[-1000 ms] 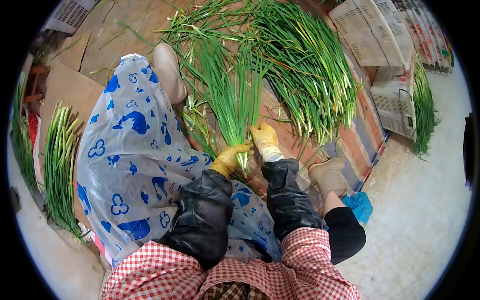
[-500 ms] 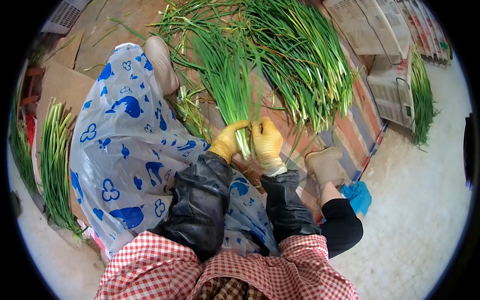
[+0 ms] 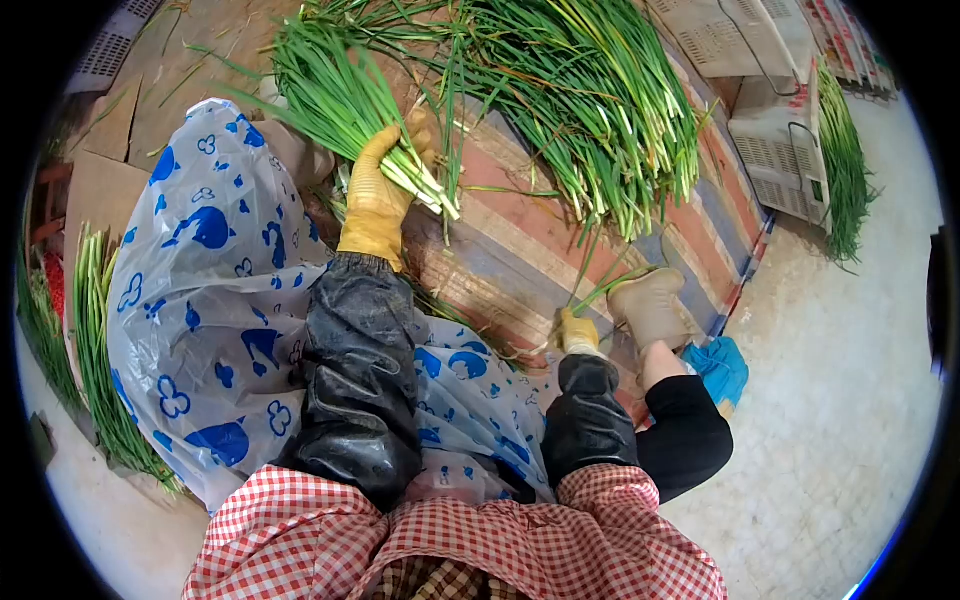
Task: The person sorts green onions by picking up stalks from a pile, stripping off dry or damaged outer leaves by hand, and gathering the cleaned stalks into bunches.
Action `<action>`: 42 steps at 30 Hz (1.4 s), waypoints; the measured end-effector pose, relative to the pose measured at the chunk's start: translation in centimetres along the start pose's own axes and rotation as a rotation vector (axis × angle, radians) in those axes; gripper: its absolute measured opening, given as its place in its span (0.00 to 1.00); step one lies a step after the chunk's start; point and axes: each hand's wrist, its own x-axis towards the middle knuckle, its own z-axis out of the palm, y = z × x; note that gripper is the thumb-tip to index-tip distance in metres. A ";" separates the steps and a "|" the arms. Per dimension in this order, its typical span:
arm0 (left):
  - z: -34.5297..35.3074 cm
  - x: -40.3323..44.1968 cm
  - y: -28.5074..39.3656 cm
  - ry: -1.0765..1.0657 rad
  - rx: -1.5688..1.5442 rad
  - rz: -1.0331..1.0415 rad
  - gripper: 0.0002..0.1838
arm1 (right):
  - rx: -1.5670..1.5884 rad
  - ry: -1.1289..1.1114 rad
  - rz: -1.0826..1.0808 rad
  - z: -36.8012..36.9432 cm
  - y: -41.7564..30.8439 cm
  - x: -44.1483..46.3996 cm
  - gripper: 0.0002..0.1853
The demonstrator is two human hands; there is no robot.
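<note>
My left hand (image 3: 383, 185), in a yellow glove, is wrapped round a bunch of green stalks (image 3: 335, 95) near their white ends, the leaves pointing up and left. Lower right, my right hand (image 3: 578, 332), also gloved in yellow, is closed on a few thin green leaves (image 3: 610, 286) beside a beige boot (image 3: 648, 305). A large pile of green stalks (image 3: 610, 120) lies on the striped sheet (image 3: 500, 270) with its white ends toward me.
Another bundle of stalks (image 3: 100, 360) lies at the left. White crates (image 3: 780, 160) stand at the upper right, with more greens (image 3: 845, 180) beside them. A plastic cover with blue prints (image 3: 220, 300) drapes my leg. A blue bag (image 3: 716, 368) is near the boot.
My left hand has moved up and left with the bunch, which is now tilted. My right hand has left the bunch and moved down and right, with thin leaves in it.
</note>
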 end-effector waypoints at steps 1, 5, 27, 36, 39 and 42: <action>-1.3 0.3 -0.5 0.013 0.004 -0.005 0.17 | -0.156 -0.039 -0.064 -1.7 -2.4 -3.3 0.32; -6.4 1.1 -3.5 0.205 0.142 -0.086 0.13 | -0.050 0.147 -0.718 -1.1 -14.7 -9.9 0.24; -7.3 -0.3 -5.5 0.591 0.416 -0.207 0.09 | 0.897 -0.345 -0.408 0.4 -20.3 -3.8 0.08; -6.0 0.7 -5.1 0.604 0.327 -0.056 0.11 | -0.710 -0.303 -1.194 -1.8 -7.1 -5.9 0.22; -5.8 0.9 -5.0 0.588 0.317 0.013 0.10 | -1.023 -0.381 -1.107 -1.7 -1.4 -5.5 0.19; -5.7 0.8 -4.7 0.596 0.329 0.009 0.09 | -1.108 -0.324 -0.824 -2.9 -4.6 -6.0 0.14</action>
